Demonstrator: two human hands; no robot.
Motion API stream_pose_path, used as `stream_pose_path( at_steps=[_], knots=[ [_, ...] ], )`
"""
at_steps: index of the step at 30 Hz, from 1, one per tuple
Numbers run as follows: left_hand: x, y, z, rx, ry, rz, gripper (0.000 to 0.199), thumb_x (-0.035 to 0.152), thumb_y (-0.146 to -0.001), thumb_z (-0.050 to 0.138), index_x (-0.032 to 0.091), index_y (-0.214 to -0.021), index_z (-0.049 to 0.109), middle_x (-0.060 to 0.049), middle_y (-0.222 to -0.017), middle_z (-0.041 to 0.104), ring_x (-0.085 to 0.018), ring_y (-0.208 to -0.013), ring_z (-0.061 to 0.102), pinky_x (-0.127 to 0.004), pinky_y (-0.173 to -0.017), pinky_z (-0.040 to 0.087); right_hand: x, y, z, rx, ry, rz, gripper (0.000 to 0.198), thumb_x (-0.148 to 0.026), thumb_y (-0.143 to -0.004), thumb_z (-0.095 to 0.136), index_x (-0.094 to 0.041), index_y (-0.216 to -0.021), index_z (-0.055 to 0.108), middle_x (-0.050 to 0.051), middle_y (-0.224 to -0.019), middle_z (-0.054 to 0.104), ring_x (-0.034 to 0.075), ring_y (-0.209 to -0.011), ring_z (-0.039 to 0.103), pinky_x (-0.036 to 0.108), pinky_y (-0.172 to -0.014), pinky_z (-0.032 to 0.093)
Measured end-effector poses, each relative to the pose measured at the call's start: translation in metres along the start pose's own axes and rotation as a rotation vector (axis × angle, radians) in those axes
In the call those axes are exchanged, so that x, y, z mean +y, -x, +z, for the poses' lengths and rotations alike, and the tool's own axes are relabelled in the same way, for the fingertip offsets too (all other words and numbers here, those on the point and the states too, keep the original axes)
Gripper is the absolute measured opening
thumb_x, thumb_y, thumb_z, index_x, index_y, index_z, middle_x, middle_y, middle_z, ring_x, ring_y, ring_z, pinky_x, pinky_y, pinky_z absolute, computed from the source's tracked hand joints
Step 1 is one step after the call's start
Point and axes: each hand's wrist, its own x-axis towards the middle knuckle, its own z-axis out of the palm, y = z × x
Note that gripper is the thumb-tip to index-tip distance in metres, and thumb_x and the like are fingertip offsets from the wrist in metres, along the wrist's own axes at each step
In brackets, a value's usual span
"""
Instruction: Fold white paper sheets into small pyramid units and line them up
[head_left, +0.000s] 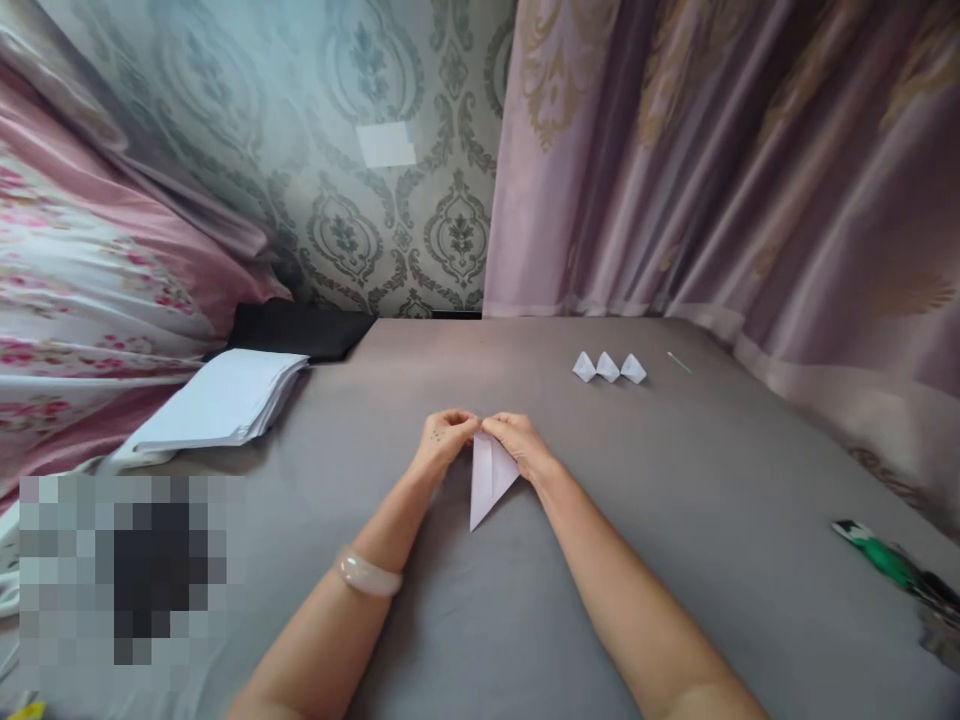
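A folded sheet of white paper hangs pointed end toward me, low over the grey cloth, with a crease running down it. My left hand pinches its far corner, thumb and fingers pressed together. At the same corner my right hand grips the paper, its fingers bent over the right edge. The fingertips of both hands nearly meet there, and the far end of the paper is hidden behind them. A pale bangle circles my left wrist.
Three folded white paper shapes sit in a row at the far right, near a thin white stick. A stack of white paper lies left, before a black cloth-like item. A green-handled tool is at right.
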Motion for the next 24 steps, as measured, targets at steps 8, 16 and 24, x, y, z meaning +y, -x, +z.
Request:
stream_pose_path(
  at_steps=[8, 16, 24],
  knots=[
    [0.007, 0.007, -0.010, -0.018, 0.077, 0.038, 0.016, 0.028, -0.059, 0.073, 0.013, -0.065, 0.069, -0.001, -0.058, 0.061, -0.011, -0.055, 0.052, -0.024, -0.059, 0.042, -0.004, 0.001, -0.002, -0.074, -0.035, 0.102, 0.011, -0.027, -0.060, 0.064, -0.019, -0.065, 0.059, -0.003, -0.053, 0.058, 0.010, -0.047, 0.049, 0.023, -0.047, 0.037],
    [0.004, 0.004, -0.018, -0.059, 0.171, 0.072, 0.014, 0.027, -0.062, 0.074, 0.014, -0.064, 0.070, -0.003, -0.061, 0.064, -0.011, -0.056, 0.055, -0.025, -0.060, 0.044, -0.006, 0.000, -0.005, -0.142, 0.018, 0.133, 0.011, -0.027, -0.062, 0.065, -0.018, -0.067, 0.062, -0.002, -0.057, 0.061, 0.010, -0.048, 0.049, 0.024, -0.047, 0.034],
    [0.003, 0.003, -0.023, -0.159, 0.326, 0.023, 0.026, 0.038, -0.069, 0.076, 0.013, -0.076, 0.073, -0.006, -0.071, 0.068, -0.012, -0.065, 0.061, -0.027, -0.069, 0.049, -0.011, 0.000, -0.004, -0.083, -0.117, 0.129, 0.013, -0.027, -0.059, 0.069, -0.018, -0.066, 0.063, -0.002, -0.057, 0.060, 0.010, -0.052, 0.050, 0.024, -0.052, 0.038]
  ],
)
